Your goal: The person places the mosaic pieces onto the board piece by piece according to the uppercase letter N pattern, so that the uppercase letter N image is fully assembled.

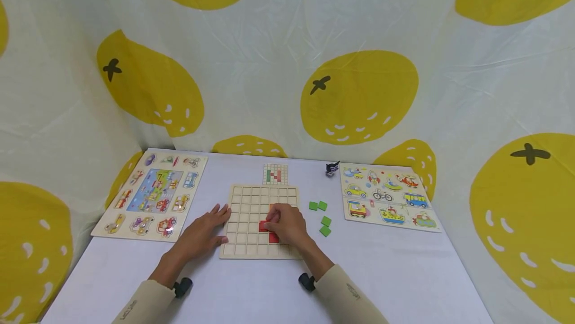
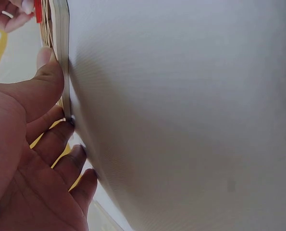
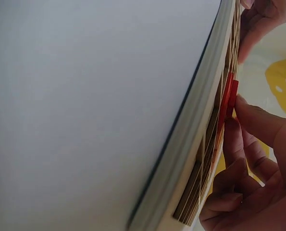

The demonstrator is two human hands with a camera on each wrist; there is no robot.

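A square wooden grid board (image 1: pixel 243 220) lies on the table between the hands. My right hand (image 1: pixel 289 225) is over its right half and pinches a red square tile (image 3: pixel 233 96) between thumb and finger, close above the cells. Another red tile (image 1: pixel 273 238) sits in the board just below, and a bit of orange (image 1: pixel 271 206) shows past the knuckles; the hand covers other cells. With fingers spread, my left hand (image 1: pixel 203 232) rests at the board's left edge, its thumb (image 2: pixel 50 72) touching the side. In the left wrist view no piece lies in this hand.
Several green tiles (image 1: pixel 325 221) lie right of the board. Behind it is a small pattern card (image 1: pixel 275 174) with green and red squares. Picture puzzle boards stand at left (image 1: pixel 152 199) and right (image 1: pixel 388 196). A small black object (image 1: pixel 332 168) lies near the back.
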